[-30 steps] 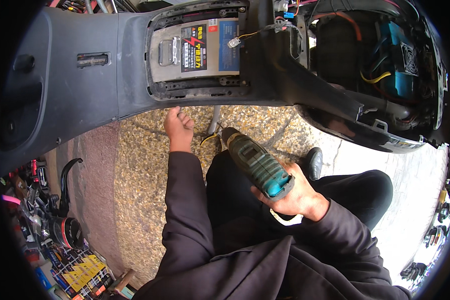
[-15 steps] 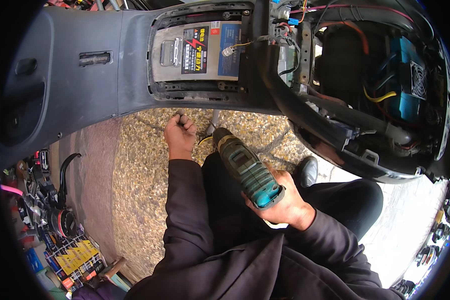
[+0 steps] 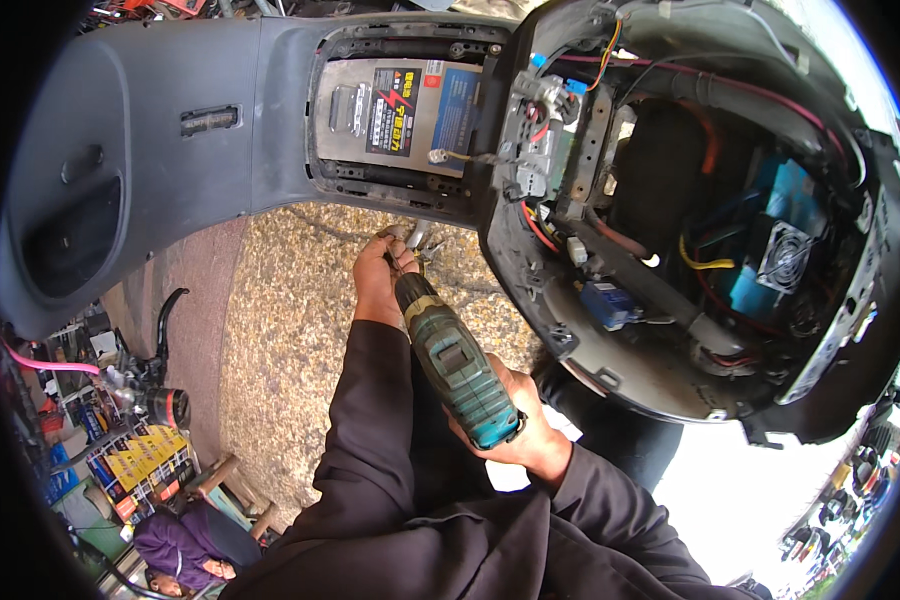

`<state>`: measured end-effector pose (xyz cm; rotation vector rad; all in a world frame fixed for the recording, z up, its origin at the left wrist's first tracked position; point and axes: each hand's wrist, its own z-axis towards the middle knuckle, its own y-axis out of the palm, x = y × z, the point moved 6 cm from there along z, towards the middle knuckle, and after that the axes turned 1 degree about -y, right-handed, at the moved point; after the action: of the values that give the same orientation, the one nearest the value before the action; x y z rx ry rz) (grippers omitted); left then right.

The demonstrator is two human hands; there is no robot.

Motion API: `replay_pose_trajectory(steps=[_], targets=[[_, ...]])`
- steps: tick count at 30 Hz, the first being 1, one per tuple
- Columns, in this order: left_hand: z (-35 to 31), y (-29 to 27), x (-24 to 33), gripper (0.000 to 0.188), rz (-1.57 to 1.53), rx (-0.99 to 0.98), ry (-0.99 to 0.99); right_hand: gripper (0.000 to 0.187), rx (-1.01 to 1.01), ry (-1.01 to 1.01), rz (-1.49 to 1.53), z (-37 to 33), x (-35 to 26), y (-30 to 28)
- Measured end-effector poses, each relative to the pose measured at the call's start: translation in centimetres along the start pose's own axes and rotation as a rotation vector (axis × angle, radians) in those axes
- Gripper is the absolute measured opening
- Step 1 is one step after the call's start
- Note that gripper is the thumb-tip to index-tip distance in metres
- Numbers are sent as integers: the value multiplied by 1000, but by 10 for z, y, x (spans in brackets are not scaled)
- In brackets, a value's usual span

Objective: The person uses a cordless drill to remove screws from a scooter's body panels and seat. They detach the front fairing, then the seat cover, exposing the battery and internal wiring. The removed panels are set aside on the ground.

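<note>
My right hand (image 3: 530, 428) grips a green and black cordless drill (image 3: 460, 368), its nose pointing away from me and to the left. Close to the drill's chuck, my left hand (image 3: 378, 282) has its fingers pinched together. Whatever they hold, if anything, is hidden or too small to make out. Both hands are below the edge of a dark grey scooter body (image 3: 195, 160). A silver battery (image 3: 355, 110) with coloured labels sits in its framed opening. A loose white connector (image 3: 440, 156) lies over the battery's right end.
At right, the scooter's open front shell (image 3: 660, 385) shows wires, tubes and a blue box with a fan (image 3: 785, 255). A brake lever (image 3: 170, 320) and yellow packages (image 3: 145, 465) are at lower left, near a person in purple (image 3: 185, 540). Pebbled ground (image 3: 280, 370) lies below.
The drill has moved left, its chuck coming close to my left hand. My left hand has shifted slightly right. My view has turned, and the open front shell shows more fully.
</note>
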<state>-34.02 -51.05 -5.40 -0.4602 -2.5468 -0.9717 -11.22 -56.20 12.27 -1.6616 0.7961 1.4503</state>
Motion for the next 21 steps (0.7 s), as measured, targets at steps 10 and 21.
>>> replay_pose_trajectory(steps=[10, 21], targets=[[-78, 113, 22, 18, 138, 94, -24, 45, 60, -9, -19, 2, -104, -56], [-72, 260, 76, 27, 518, 28, -79, 28, 131, 222, -128, 102, -168, -94]])
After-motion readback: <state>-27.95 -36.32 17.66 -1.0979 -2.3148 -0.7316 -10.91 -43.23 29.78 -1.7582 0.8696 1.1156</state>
